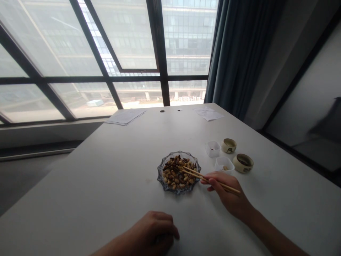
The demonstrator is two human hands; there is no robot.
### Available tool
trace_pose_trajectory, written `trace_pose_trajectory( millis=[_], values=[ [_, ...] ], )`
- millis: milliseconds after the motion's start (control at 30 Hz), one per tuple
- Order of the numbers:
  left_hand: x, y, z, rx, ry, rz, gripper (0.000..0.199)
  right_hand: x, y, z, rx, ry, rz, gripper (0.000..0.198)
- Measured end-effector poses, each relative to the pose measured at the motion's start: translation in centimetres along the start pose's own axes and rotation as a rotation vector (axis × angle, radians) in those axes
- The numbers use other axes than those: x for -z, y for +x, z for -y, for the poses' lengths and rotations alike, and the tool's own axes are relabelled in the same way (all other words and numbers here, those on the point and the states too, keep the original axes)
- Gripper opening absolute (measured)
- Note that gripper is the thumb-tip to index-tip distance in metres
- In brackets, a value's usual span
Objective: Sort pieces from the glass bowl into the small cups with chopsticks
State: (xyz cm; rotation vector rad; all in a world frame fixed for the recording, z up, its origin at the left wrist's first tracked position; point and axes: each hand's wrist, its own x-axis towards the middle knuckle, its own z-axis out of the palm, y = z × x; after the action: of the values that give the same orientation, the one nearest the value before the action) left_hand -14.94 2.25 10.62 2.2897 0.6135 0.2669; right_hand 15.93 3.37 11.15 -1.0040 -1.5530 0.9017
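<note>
A scalloped glass bowl point(179, 192) on the white table holds a mix of peanuts and dark reddish-brown pieces, perhaps dried chillies. My right hand point(226, 190) grips a pair of wooden chopsticks point(195, 173) from the right side. Their tips reach into the mix near the bowl's middle; whether they pinch a piece is too small to tell. My left hand point(157, 227) rests on the table in front of the bowl, fingers curled in, with nothing seen in it. Behind my right hand stand two clear plastic containers, the nearer one point(218, 164) with a few light pieces inside.
Two beige ceramic cups stand at the right, the nearer point(241, 170) holding dark pieces, the farther point(229, 145) beside a clear container point(213, 150). Papers point(125, 116) lie at the table's far left, more sheets point(209, 113) at far right. Windows and a blue curtain point(234, 53) stand beyond.
</note>
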Motion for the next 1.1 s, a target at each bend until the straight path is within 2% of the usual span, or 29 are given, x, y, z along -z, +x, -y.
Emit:
trace_pose_trajectory(
  millis=[200,433,533,600,733,833,967,1100],
  values=[
    [0.1,0.0,0.0,0.002,-0.006,0.002,0.029,0.2,-0.3,-0.3,0.010,-0.017,-0.056,0.027],
    [0.1,-0.1,0.0,0.018,0.007,0.015,0.030,1.6,0.1,0.8,-0.049,0.066,-0.310,0.034],
    [0.1,-0.1,0.0,0.022,0.009,0.022,0.026,3.9,0.7,1.7,-0.073,0.068,-0.436,0.039],
    [0.2,0.0,-0.1,0.022,0.008,0.020,0.023,6.3,1.0,2.2,-0.100,0.085,-0.514,0.040],
    [0.3,0.0,-0.3,0.021,0.012,0.010,0.022,12.5,0.8,2.8,-0.208,0.134,-0.541,0.038],
    [0.2,0.0,-0.4,0.022,0.020,0.005,0.025,16.1,0.2,2.8,-0.218,0.094,-0.578,0.032],
    [0.2,0.0,-0.4,0.038,0.016,0.016,0.023,17.4,-0.2,2.6,-0.179,0.049,-0.565,0.026],
    [0.2,0.0,-0.3,0.048,0.009,0.020,0.021,16.1,0.3,2.9,-0.178,0.115,-0.648,0.026]
  ],
)
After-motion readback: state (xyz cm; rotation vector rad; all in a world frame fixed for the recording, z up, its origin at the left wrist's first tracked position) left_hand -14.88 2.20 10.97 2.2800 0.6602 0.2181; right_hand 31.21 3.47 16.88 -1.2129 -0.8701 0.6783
